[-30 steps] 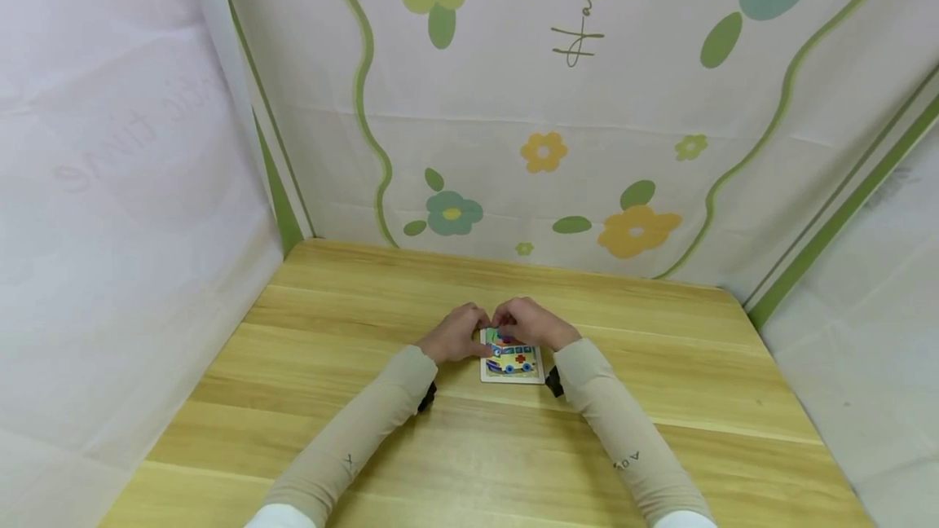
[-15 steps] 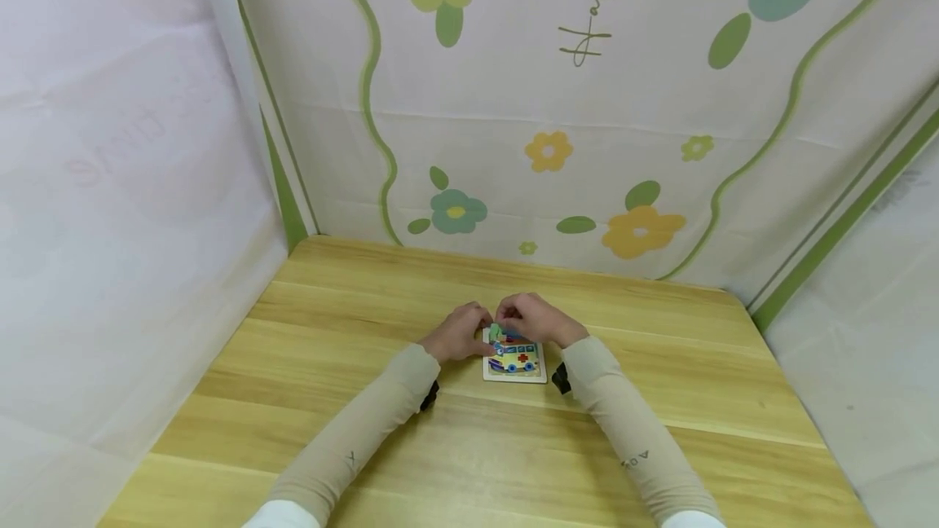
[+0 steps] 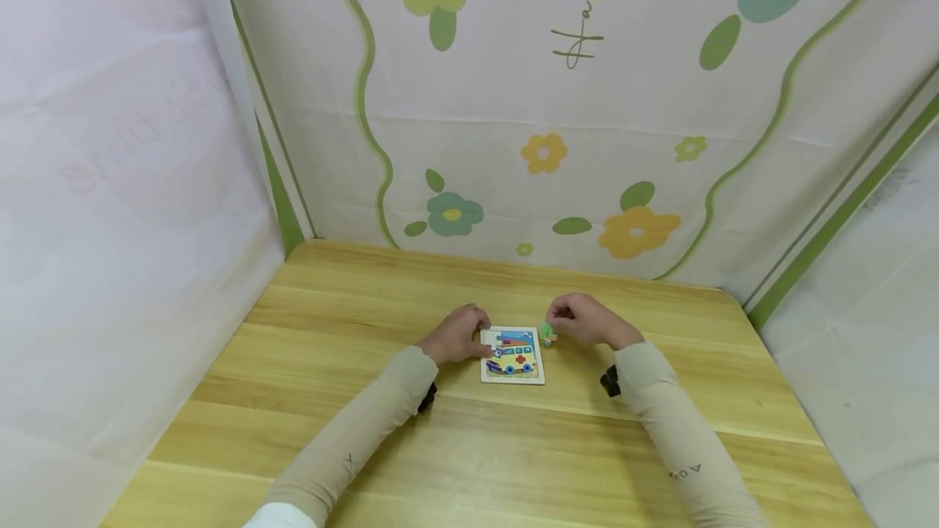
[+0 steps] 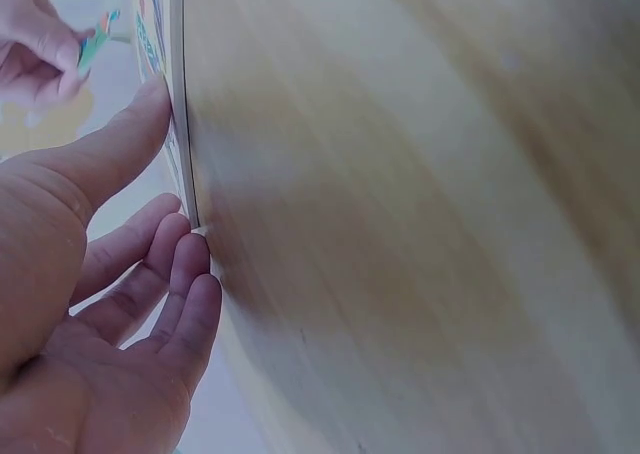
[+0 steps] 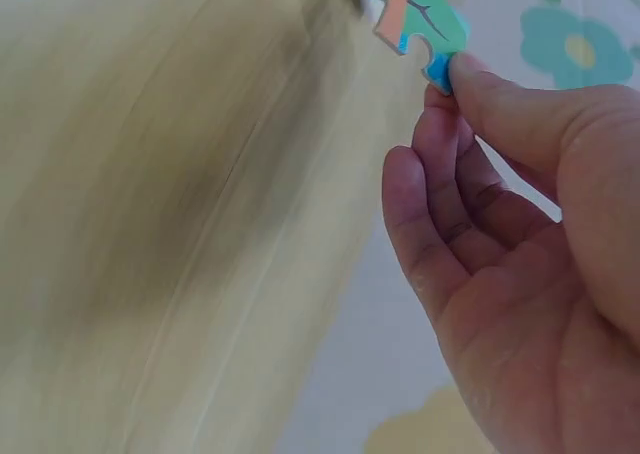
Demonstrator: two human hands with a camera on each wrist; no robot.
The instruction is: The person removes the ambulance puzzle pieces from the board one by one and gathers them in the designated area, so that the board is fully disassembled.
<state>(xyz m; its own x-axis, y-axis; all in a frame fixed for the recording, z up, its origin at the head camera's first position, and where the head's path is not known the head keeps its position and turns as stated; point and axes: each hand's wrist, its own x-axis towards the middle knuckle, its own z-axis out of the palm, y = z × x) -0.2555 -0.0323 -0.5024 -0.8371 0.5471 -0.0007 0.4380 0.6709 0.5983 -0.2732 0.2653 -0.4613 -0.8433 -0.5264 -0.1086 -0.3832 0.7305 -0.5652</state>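
One puzzle with seemingly one gap, one piece in right hand.

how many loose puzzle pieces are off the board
1: the green piece, pinched by the right hand, just to the right of the puzzle board. Others could be hidden under the hands.

puzzle board: on table | left hand: touching board's left side | puzzle piece: just right of board's far right corner, in right hand | hanging cloth: behind board, past table's far edge
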